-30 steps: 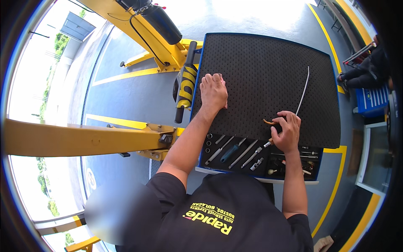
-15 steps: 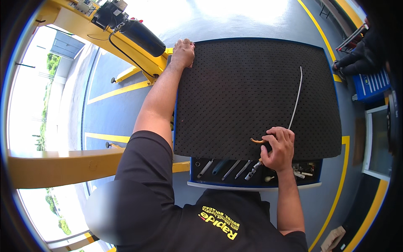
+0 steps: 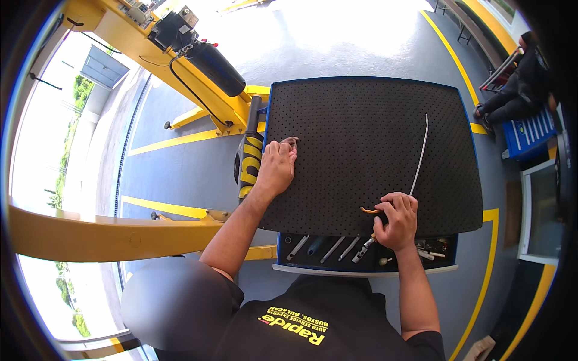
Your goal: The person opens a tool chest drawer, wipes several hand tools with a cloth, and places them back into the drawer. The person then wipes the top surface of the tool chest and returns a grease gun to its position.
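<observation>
My right hand (image 3: 398,221) is closed around an air blow gun with an orange lever (image 3: 369,210) and a long thin metal nozzle (image 3: 421,144). It is over the near right part of the black perforated mat (image 3: 355,138), and the nozzle points toward the mat's far side. The gun's lower end and fitting (image 3: 364,249) reach over the open drawer. My left hand (image 3: 278,167) is above the mat's left edge with fingers curled together. What those fingers hold, if anything, is hidden.
The mat tops a blue cabinet whose open drawer (image 3: 361,270) holds several wrenches (image 3: 331,249). Left stand a yellow lift post (image 3: 205,90) with a black cylinder (image 3: 217,69) and a yellow lift arm (image 3: 114,233). A person (image 3: 524,87) is at the far right beside a blue tool chest (image 3: 530,133).
My left hand has left the mat's far left corner and come nearer along its left side. My right hand still holds the blow gun in about the same place. The view has shifted slightly.
</observation>
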The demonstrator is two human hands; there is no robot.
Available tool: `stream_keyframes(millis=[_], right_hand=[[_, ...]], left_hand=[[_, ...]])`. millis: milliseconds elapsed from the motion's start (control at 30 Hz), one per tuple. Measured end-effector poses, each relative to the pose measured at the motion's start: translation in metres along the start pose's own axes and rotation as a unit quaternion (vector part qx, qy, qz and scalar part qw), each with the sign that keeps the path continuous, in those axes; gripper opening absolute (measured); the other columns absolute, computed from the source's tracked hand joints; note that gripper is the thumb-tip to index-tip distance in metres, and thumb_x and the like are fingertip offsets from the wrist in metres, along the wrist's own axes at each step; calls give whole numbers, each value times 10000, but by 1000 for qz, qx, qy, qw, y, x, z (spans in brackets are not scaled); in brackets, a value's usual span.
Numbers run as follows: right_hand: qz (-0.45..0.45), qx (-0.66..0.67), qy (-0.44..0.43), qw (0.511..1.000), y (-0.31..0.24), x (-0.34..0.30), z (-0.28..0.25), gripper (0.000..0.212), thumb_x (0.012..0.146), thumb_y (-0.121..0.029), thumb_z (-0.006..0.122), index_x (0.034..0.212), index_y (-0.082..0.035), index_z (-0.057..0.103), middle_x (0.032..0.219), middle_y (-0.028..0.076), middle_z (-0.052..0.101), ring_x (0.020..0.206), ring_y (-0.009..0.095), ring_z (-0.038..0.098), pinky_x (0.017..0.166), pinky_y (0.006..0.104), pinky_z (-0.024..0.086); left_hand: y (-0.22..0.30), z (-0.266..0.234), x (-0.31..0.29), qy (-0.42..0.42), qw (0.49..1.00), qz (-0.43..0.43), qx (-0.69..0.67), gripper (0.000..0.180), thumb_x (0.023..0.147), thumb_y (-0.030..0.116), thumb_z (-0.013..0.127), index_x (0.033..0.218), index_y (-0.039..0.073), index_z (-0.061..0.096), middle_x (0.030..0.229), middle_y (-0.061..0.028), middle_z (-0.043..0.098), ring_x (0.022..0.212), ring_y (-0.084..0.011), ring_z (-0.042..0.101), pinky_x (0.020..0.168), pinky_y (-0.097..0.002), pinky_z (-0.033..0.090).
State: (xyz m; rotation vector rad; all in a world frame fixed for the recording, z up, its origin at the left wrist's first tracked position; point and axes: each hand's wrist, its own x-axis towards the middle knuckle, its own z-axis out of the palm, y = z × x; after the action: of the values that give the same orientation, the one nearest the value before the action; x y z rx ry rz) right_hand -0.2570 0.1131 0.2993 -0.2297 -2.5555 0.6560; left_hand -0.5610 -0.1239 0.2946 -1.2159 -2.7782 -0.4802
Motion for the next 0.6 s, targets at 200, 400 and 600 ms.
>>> stream_keyframes(millis=[200,400,600], right_hand=[[7,-3,-5,1000,-3,-2,3,289,660,-153,738,942,-103,698,1108,73,642,1161,290,614,1054,460,393],[-2,-25,-16,1000,-5,-7,4,284,667,-155,713,945,-102,697,1086,70,636,1139,282,615,1048,456,396],[-28,-41,-13,999,-5,-4,4,278,683,-148,709,957,-103,697,1087,70,635,1137,281,607,1051,450,397]], left_hand=[[-29,26,94,47,999,-8,19,237,1057,237,589,1178,33,576,1157,-190,552,1124,-379,573,990,-502,469],[-48,36,222,-23,992,-119,48,423,1110,316,470,1363,-9,567,1396,-273,556,1338,-429,535,1151,-513,421],[-52,23,210,-131,985,-89,69,471,1130,344,461,1431,-14,514,1427,-248,545,1363,-405,528,1146,-493,443]])
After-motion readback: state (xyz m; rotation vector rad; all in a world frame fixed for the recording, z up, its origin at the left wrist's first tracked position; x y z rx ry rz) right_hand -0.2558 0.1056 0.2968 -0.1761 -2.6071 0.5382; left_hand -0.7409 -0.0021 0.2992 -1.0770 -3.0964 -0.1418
